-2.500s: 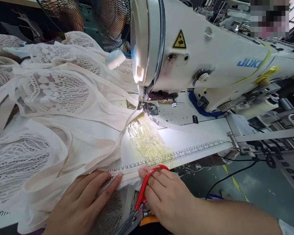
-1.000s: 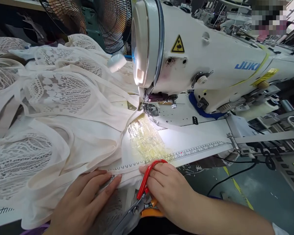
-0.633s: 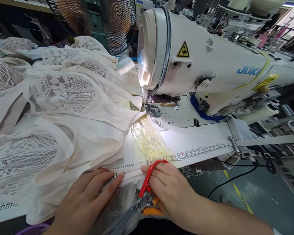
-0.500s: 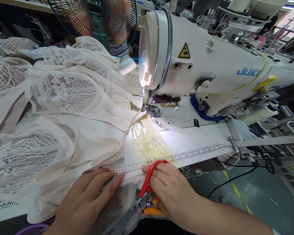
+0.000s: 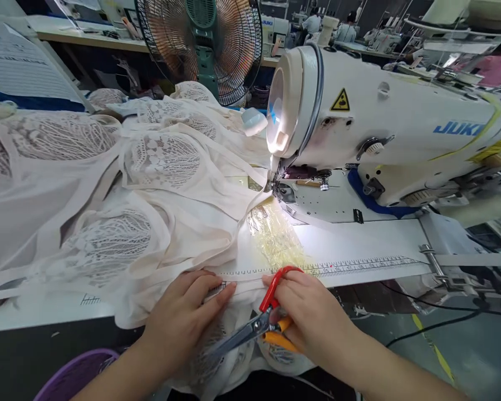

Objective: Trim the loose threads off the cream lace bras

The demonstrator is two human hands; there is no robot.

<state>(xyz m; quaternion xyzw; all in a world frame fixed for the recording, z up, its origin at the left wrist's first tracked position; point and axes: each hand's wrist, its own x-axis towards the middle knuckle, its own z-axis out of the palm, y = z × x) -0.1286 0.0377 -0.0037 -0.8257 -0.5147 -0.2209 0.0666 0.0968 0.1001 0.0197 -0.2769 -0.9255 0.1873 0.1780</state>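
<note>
My right hand (image 5: 304, 298) is closed round scissors (image 5: 254, 328) with red and orange handles, their blades pointing down to the left. Its fingertips also pinch a cream strap (image 5: 250, 285) at the table's front edge. My left hand (image 5: 190, 303) presses and grips the same strap a little to the left, over printed ruler marks. Beyond them, a cream lace bra (image 5: 167, 161) lies on the table, with a strap running up to the sewing machine's needle area (image 5: 278, 186). More lace pieces (image 5: 279, 356) hang below the edge, partly behind the scissors.
The white JUKI sewing machine (image 5: 384, 117) fills the right. A printed ruler (image 5: 359, 266) runs along the table edge beside yellowish clear tape (image 5: 278, 236). Several lace bras (image 5: 62, 136) are heaped at left. A fan (image 5: 204, 50) stands behind; a purple basket (image 5: 77, 373) is below left.
My view has tilted up and turned left, so everything sits further right in the picture. Both hands keep nearly the same place on the strap, and the scissors stay in my right hand.
</note>
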